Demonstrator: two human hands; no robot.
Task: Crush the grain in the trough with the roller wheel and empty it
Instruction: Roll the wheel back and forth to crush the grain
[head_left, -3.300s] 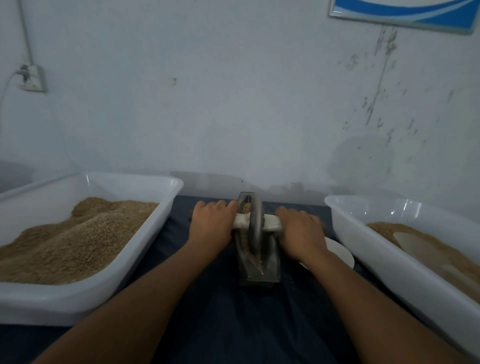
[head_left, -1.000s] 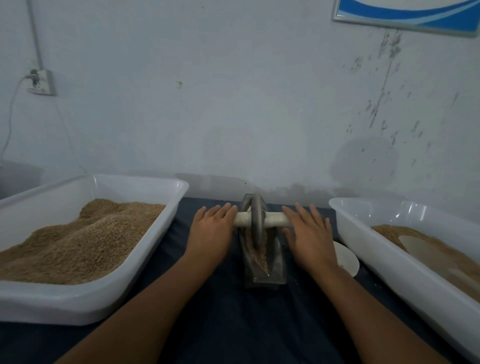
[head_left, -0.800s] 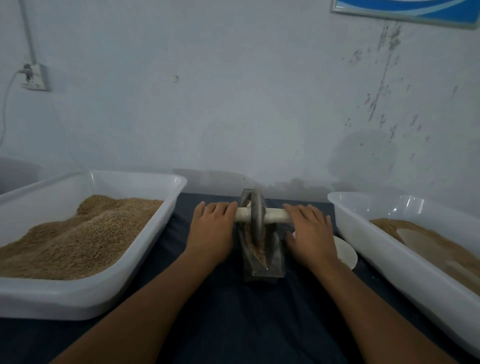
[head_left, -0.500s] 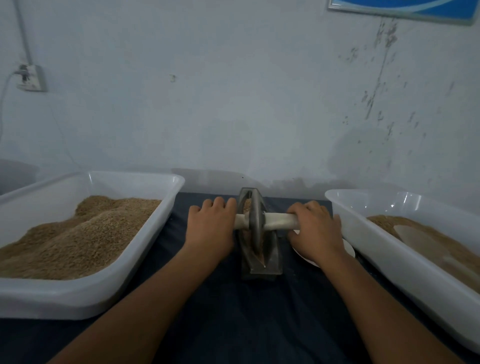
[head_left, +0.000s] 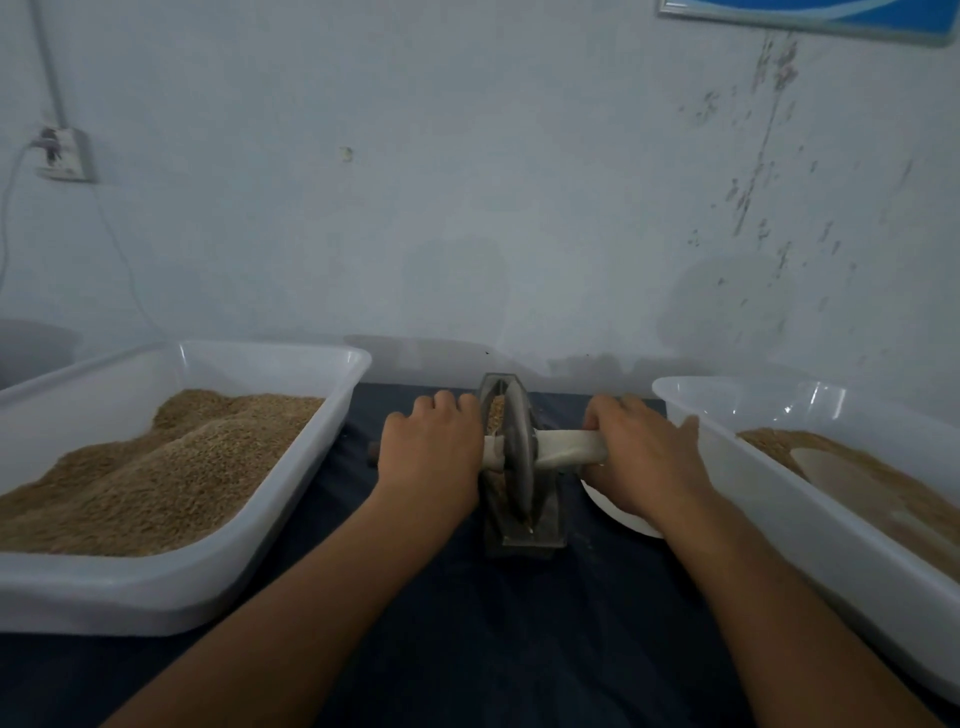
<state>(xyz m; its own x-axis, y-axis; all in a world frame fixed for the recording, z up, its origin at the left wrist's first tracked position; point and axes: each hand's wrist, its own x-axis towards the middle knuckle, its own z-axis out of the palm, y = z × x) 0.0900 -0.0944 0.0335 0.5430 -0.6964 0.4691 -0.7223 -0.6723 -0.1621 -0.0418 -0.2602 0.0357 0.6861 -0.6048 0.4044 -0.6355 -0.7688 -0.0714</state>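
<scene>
Your left hand (head_left: 428, 452) and right hand (head_left: 641, 457) each curl around one end of the pale wooden axle (head_left: 569, 448) of the grey metal roller wheel (head_left: 517, 452), which stands upright in the narrow grey metal trough (head_left: 524, 538) of brown grain (head_left: 496, 415) on the dark table (head_left: 467, 623).

Dim, bluish light (soft throughout), edges bowed by wide-angle distortion.
</scene>
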